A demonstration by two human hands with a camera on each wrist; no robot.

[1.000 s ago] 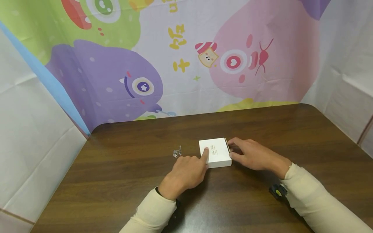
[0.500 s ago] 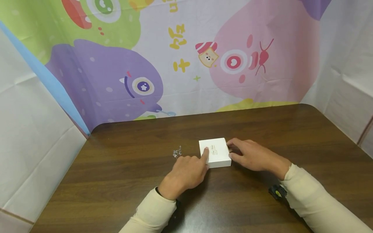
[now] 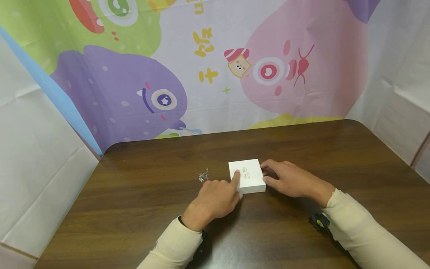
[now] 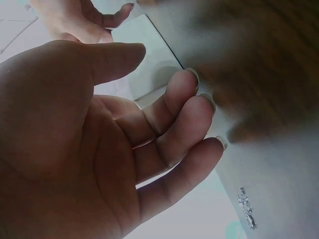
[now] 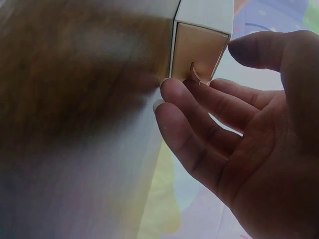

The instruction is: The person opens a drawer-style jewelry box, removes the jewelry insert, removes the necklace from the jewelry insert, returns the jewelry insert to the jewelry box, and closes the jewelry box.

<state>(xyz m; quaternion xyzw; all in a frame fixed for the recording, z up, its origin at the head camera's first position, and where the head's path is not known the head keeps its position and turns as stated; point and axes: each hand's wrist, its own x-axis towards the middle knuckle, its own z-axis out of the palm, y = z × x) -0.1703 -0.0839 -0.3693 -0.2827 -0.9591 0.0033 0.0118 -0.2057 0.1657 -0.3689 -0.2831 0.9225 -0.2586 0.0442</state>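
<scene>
A small white drawer box (image 3: 254, 178) with gold lettering lies on the table. My left hand (image 3: 215, 200) rests its extended index finger on the lid; its thumb is by the near side, and its other fingers bend loosely. At the box's right end is my right hand (image 3: 290, 178), its thumb touching an edge. The right wrist view shows a tan drawer front (image 5: 199, 47) sitting about flush in the sleeve, with a ribbon pull (image 5: 195, 73) beside the fingertips. A small sparkly silver piece of jewellery (image 3: 203, 176) lies left of the box, beyond the left knuckles.
The brown wooden table (image 3: 141, 209) has rounded far corners. Behind it hangs a cartoon-printed cloth (image 3: 215, 104), and pale panels (image 3: 37, 149) stand at both sides.
The drawer's tan edge, showing at the right end a second ago, has gone into the white sleeve. The right fingers moved slightly left with it. The left index finger stays on the lid.
</scene>
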